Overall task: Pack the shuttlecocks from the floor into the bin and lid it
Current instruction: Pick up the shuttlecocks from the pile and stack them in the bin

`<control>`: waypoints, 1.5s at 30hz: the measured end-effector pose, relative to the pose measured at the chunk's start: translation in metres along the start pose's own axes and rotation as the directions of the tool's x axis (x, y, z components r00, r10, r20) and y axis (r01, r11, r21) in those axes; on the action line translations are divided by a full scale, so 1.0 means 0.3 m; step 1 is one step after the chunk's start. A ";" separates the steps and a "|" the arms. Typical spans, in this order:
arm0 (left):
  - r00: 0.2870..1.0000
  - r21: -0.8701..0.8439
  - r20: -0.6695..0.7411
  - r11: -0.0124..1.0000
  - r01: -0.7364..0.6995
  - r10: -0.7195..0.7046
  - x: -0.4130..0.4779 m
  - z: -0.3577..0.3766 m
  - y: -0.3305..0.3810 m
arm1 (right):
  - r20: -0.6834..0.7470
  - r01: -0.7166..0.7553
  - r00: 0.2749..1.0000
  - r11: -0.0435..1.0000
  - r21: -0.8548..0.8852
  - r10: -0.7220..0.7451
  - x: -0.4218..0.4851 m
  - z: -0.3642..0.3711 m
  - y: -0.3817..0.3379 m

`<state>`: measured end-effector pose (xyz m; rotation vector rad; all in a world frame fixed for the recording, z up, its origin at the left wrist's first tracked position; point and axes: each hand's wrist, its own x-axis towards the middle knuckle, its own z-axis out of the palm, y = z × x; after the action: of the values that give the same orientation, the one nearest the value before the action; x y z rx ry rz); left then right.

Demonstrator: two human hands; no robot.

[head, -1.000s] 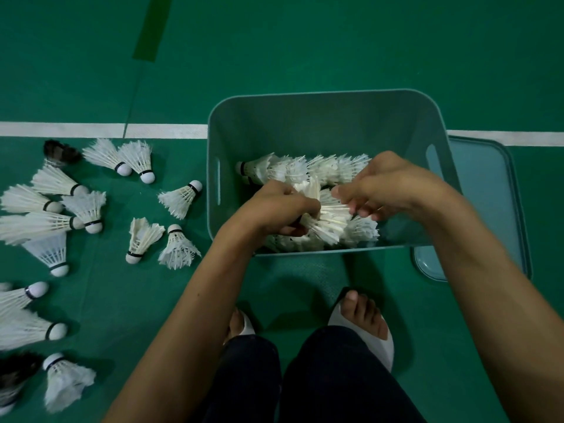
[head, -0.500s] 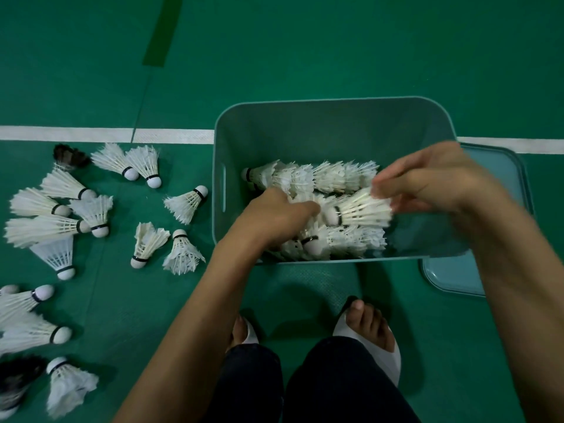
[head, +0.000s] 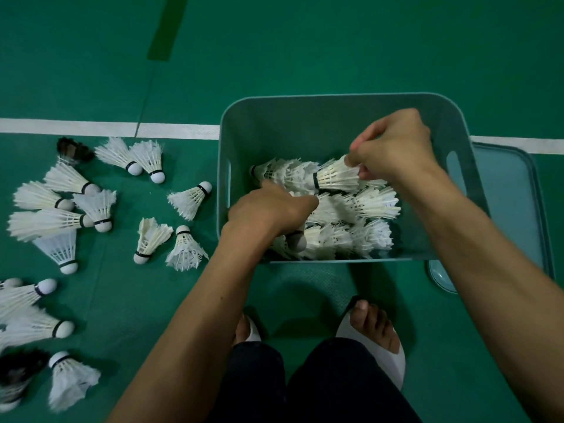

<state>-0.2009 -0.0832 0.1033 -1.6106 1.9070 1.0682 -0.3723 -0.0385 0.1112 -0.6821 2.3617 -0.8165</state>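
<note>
A teal plastic bin [head: 305, 123] stands on the green floor, holding several white shuttlecocks in rows. My right hand [head: 393, 148] pinches the feather end of one white shuttlecock [head: 337, 177], held over the back row with its cork pointing left. My left hand [head: 268, 210] reaches down into the bin's front left corner, fingers curled among the shuttlecocks there; a cork shows just below it, but what it grips is hidden. The teal lid [head: 506, 209] lies flat on the floor to the right, partly under the bin.
Several loose shuttlecocks [head: 189, 198] lie scattered on the floor left of the bin, mostly white, two dark-feathered [head: 74, 149]. A white court line [head: 106, 129] runs behind them. My feet in white sandals [head: 378, 337] stand just in front of the bin.
My right hand has carried its shuttlecock from the bin's middle up and back to the rear row. My left hand has stayed low in the front left corner.
</note>
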 end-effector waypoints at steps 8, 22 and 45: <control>0.994 0.005 -0.062 0.996 -0.088 0.088 0.013 0.000 -0.001 | -0.147 0.060 0.988 0.997 0.046 -0.052 0.022 0.118 0.011; 0.998 -0.178 0.064 0.984 -0.013 0.025 0.063 -0.016 0.029 | 0.061 -0.344 0.934 0.836 0.428 0.353 0.107 0.166 0.017; 0.967 0.000 -0.180 0.983 -0.182 0.179 0.026 0.014 -0.005 | 0.137 -0.312 0.950 0.860 0.404 0.280 0.125 0.188 0.009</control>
<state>-0.2020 -0.0850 0.0946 -1.6148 2.2041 1.0422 -0.3647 -0.0817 0.0596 -0.1574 2.0507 -1.0905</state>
